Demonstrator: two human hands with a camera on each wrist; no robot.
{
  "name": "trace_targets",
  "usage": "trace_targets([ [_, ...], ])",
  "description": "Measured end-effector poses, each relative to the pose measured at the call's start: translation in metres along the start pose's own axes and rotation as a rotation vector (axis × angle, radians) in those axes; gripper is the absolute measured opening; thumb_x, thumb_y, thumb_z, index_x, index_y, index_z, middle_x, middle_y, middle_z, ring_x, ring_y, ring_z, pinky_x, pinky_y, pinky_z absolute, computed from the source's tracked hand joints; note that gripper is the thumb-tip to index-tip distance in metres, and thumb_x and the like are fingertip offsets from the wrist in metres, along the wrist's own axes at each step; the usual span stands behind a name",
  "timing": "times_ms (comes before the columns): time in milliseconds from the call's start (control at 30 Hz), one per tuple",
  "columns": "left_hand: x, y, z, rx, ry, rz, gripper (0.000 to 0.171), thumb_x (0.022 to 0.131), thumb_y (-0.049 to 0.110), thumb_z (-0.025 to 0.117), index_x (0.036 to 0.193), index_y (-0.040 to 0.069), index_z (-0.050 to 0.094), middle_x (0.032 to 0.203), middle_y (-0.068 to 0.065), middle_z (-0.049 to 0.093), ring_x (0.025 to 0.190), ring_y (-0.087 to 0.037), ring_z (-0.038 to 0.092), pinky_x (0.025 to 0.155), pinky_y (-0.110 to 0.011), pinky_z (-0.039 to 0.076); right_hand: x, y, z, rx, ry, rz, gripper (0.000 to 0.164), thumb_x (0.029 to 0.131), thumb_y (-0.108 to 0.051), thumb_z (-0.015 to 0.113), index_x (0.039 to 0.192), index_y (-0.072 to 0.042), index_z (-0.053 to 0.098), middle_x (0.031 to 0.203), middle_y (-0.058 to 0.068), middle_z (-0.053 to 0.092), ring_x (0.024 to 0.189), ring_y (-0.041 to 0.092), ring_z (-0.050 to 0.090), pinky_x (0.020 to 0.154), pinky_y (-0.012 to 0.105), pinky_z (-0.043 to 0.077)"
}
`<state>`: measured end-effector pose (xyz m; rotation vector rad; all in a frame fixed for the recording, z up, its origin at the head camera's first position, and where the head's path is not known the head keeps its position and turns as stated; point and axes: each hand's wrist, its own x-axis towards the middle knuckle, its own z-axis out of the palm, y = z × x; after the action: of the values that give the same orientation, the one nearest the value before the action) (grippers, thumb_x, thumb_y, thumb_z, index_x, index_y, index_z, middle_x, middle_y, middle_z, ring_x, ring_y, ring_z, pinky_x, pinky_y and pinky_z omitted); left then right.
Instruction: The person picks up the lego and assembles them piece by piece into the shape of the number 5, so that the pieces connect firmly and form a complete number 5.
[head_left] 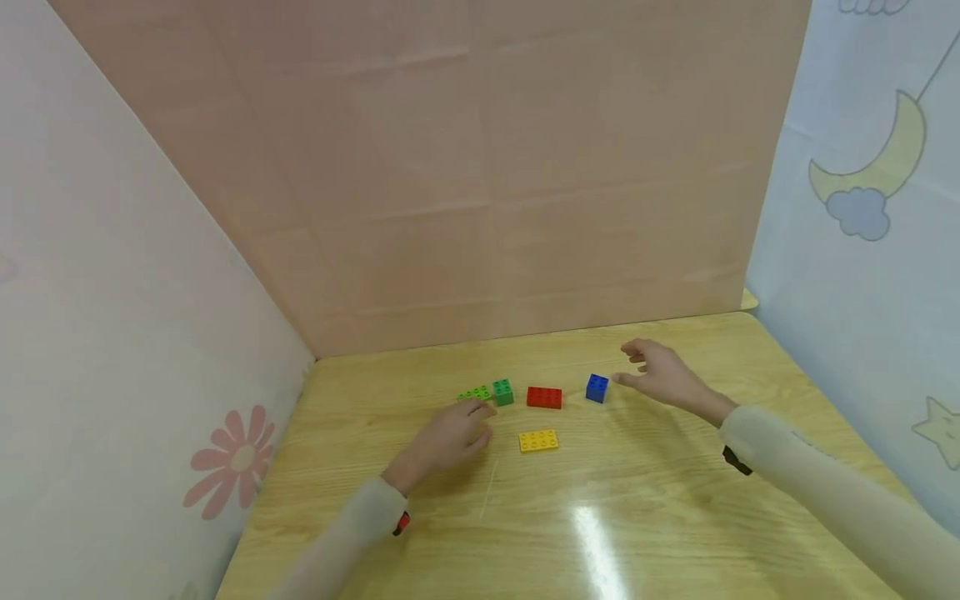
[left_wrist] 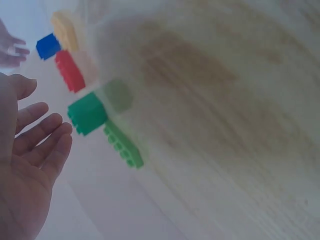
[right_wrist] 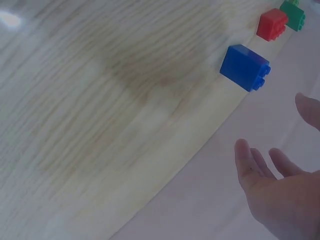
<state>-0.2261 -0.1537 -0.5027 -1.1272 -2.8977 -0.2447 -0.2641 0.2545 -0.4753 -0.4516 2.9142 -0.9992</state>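
Observation:
Near the light green building brick (head_left: pixel 474 392) and the darker green brick (head_left: pixel 502 392), my left hand (head_left: pixel 450 435) hovers with loosely bent fingers and holds nothing. In the left wrist view, the dark green brick (left_wrist: pixel 88 114) touches the end of the long light green one (left_wrist: pixel 123 145). My right hand (head_left: pixel 663 375) is just right of the small blue brick (head_left: pixel 597 387), thumb and fingers apart, not touching it. Between the hands lies a red brick (head_left: pixel 544 397), studs up. A flat yellow brick (head_left: pixel 538 441) is nearer to me.
The bricks lie on a wooden table (head_left: pixel 637 500). A pinkish-brown sheet (head_left: pixel 487 183) rises behind the table's far edge. Patterned pale walls stand on the left (head_left: pixel 135 333) and right (head_left: pixel 855 317). Bright glare (head_left: pixel 596 550) shows on the front of the tabletop.

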Motion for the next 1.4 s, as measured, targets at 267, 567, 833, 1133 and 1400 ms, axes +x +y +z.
trace_targets([
  [267, 0.002, 0.01, 0.012, 0.013, -0.06, 0.06, 0.043, 0.11, 0.03, 0.055, 0.147, 0.009, 0.059, 0.149, -0.006, 0.062, 0.138, -0.021, 0.06, 0.114, -0.039, 0.053, -0.003, -0.002, 0.012, 0.021, -0.03, -0.005, 0.06, 0.1, -0.024, 0.072, 0.144, 0.012, 0.051, 0.143, 0.036, 0.056, 0.128, 0.052, 0.059, 0.105, 0.062, 0.053],
  [567, 0.0, 0.01, 0.02, 0.041, -0.092, 0.144, 0.053, 0.111, 0.037, 0.051, 0.157, 0.012, 0.048, 0.165, -0.003, 0.046, 0.151, -0.021, 0.049, 0.122, -0.039, 0.045, 0.002, -0.003, 0.025, 0.059, -0.027, 0.002, 0.062, 0.1, -0.024, 0.073, 0.145, 0.013, 0.05, 0.144, 0.036, 0.057, 0.129, 0.052, 0.059, 0.106, 0.062, 0.053],
  [833, -0.004, 0.018, 0.022, -0.021, -0.247, 0.173, 0.07, 0.112, 0.056, 0.035, 0.17, 0.02, 0.02, 0.178, 0.004, 0.018, 0.165, -0.018, 0.021, 0.132, -0.042, 0.03, 0.001, -0.004, 0.04, 0.1, -0.023, 0.054, 0.063, 0.1, -0.022, 0.072, 0.147, 0.012, 0.047, 0.148, 0.035, 0.053, 0.134, 0.053, 0.056, 0.107, 0.061, 0.053],
  [1133, -0.006, 0.022, 0.029, 0.0, -0.306, 0.223, 0.079, 0.11, 0.064, 0.03, 0.171, 0.019, 0.007, 0.18, 0.002, 0.007, 0.167, -0.016, 0.009, 0.134, -0.039, 0.023, -0.002, 0.001, 0.058, 0.144, 0.008, 0.058, 0.061, 0.099, -0.018, 0.075, 0.143, 0.014, 0.048, 0.142, 0.038, 0.058, 0.127, 0.053, 0.063, 0.102, 0.058, 0.057],
  [1400, -0.006, 0.022, 0.032, 0.035, -0.306, 0.247, 0.08, 0.11, 0.064, 0.026, 0.171, 0.018, 0.004, 0.18, 0.001, 0.005, 0.167, -0.016, 0.008, 0.134, -0.039, 0.022, -0.001, -0.001, 0.06, 0.18, -0.002, 0.099, 0.056, 0.1, -0.014, 0.071, 0.144, 0.013, 0.047, 0.143, 0.038, 0.057, 0.127, 0.052, 0.063, 0.103, 0.057, 0.057],
])
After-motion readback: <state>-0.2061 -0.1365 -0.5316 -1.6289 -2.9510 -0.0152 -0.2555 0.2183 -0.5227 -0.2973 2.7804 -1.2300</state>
